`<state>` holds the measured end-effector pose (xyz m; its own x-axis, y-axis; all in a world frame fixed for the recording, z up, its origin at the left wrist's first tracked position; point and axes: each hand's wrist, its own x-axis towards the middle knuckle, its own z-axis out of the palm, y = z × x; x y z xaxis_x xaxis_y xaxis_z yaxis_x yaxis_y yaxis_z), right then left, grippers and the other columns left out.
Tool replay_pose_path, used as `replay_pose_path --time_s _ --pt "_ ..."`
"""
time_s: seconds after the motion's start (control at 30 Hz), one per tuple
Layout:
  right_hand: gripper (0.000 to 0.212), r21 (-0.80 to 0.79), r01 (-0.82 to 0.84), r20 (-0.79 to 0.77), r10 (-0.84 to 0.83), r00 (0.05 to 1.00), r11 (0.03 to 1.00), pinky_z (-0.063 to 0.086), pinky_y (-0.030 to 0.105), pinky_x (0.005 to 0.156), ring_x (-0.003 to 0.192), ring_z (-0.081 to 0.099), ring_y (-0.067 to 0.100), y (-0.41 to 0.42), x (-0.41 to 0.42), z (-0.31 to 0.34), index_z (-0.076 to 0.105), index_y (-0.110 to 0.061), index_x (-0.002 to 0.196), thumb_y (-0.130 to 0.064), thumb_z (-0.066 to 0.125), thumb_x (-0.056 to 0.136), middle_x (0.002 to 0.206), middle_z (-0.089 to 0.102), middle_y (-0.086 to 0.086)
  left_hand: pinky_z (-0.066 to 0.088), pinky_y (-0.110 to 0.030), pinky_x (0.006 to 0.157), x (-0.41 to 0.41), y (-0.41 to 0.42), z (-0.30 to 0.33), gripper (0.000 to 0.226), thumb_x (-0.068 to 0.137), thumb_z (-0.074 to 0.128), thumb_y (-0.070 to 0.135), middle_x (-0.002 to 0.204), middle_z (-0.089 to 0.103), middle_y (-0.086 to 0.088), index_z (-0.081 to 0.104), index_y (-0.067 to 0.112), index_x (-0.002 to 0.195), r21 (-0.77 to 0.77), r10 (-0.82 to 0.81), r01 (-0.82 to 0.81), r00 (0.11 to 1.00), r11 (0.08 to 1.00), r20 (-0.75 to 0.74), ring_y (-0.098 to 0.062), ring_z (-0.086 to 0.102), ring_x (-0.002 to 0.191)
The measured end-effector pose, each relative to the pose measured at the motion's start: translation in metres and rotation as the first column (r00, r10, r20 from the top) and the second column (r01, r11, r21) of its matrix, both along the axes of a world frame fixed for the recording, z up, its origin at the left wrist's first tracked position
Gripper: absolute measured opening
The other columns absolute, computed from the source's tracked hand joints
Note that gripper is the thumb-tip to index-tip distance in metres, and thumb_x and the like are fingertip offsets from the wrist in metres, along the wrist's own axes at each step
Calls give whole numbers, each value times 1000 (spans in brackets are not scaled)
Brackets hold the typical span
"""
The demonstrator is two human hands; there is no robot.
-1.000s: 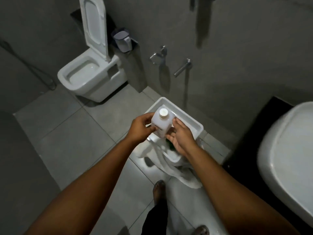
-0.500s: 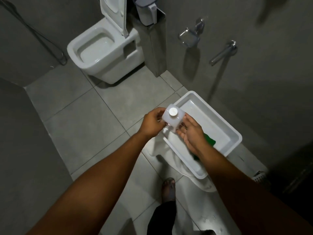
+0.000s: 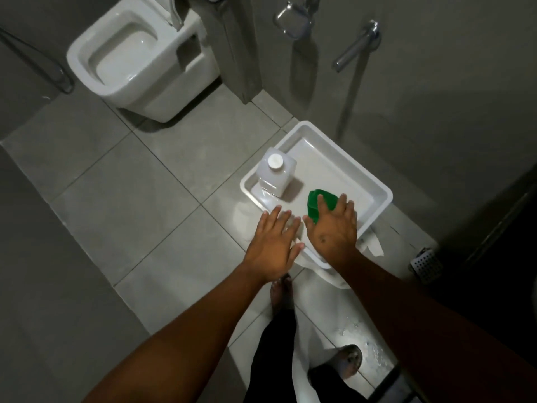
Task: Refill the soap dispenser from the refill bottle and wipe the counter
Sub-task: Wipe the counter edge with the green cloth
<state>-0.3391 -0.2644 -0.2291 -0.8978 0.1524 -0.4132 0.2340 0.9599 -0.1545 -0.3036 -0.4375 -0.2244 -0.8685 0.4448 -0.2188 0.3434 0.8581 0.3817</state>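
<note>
White capped refill bottle [image 3: 275,175] upright in tray [image 3: 377,191]

White plastic tray [image 3: 377,196], translucent white bottle [image 3: 274,177] with white cap [image 3: 275,162], green cloth [image 3: 318,203], white toilet [image 3: 139,56], pale grey floor tiles [image 3: 139,199] with darker grout lines, grey walls [image 3: 436,97], chrome wall fittings [image 3: 357,45], black trousers [image 3: 276,344]

The bottle [image 3: 276,175] stands in the tray's [image 3: 377,190] left corner. The cloth [image 3: 315,205] lies right of it. The toilet [image 3: 139,62] sits upper left.

Dim light, wide-angle warp, slight blur
</note>
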Motion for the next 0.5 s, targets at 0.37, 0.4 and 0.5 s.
replay_pose_path --time_s 0.37,0.4,0.5 --pt "66 -250 138 31 -135 990 958 46 47 105 121 49 38 16 1 9 37 -31 148 -10 59 90 143 35 14 2 -50 130 -7 -11 9 73 106 26 58 172 16 -13 19 13 163 -109 -70 76 996 991 53 -32 4 161" --pt "64 -353 160 9 -167 986 922 43 45 110 124 48 37 21 9 22 39 -31 148 -9 59 91 145 34 12 4 -49 130 -6 -11 19 73 106 27 58 172 16 -13 19 13 163 -102 -69 73 997 992 43 -31 5 161" --pt "63 -633 124 -117 -253 960 764 33 21 113 127 49 27 38 55 76 47 -24 147 0 59 89 145 37 12 6 -48 131 0 -3 61 72 107 28 57 172 17 -13 18 14 164 -90 -100 99 995 991 2 -31 8 161"
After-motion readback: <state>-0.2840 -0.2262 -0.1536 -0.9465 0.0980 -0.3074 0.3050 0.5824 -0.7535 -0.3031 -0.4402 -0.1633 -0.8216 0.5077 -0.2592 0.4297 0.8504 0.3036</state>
